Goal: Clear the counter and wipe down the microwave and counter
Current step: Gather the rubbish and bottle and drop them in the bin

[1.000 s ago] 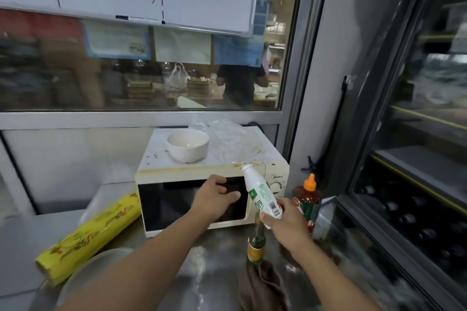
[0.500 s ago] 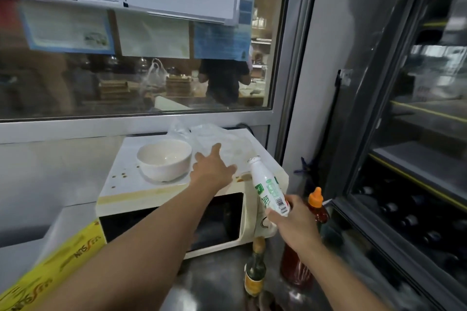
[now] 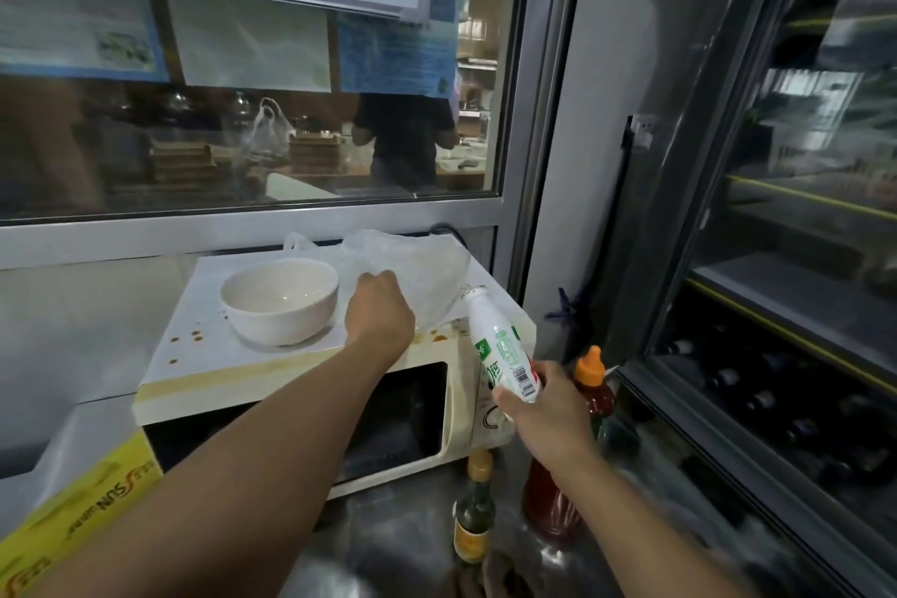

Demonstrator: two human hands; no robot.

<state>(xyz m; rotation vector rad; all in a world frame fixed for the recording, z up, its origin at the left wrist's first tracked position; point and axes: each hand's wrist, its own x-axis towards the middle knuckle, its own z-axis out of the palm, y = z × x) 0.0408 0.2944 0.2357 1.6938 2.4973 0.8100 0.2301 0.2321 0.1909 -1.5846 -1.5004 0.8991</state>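
On top of the microwave (image 3: 310,403), toward its far right corner, my left hand (image 3: 378,311) is down on the crinkly clear plastic bag (image 3: 412,267), fingers curled into it like they've bunched up a handful, though I can't tell how much of it I've actually got since the knuckles hide the fingertips. The white bowl (image 3: 280,299) sits just left of that hand, really close, with brown drips on the lid around it. My right hand (image 3: 543,408) is off the near right corner of the microwave, wrapped around the lower end of a white drink bottle (image 3: 500,345) with a green label. That bottle runs long-ways from my palm up and away, cap end pointing far and a bit left, tilted rather than upright. Stuff that could bite me here, just my read: if I yank the bag toward me it might drag or bump the bowl, and a bowl that near the hand could slide toward the front edge. The bag also looks to be lying over the sticky orange mess near the right front edge, so lifting it could smear or drip. And with my right hand already full, swinging it around could clip the orange-capped sauce bottle (image 3: 594,384) or the small dark bottle (image 3: 474,515) standing on the steel counter (image 3: 398,544) just below it. The yellow wrap box (image 3: 77,515) sits near left, well out of it.
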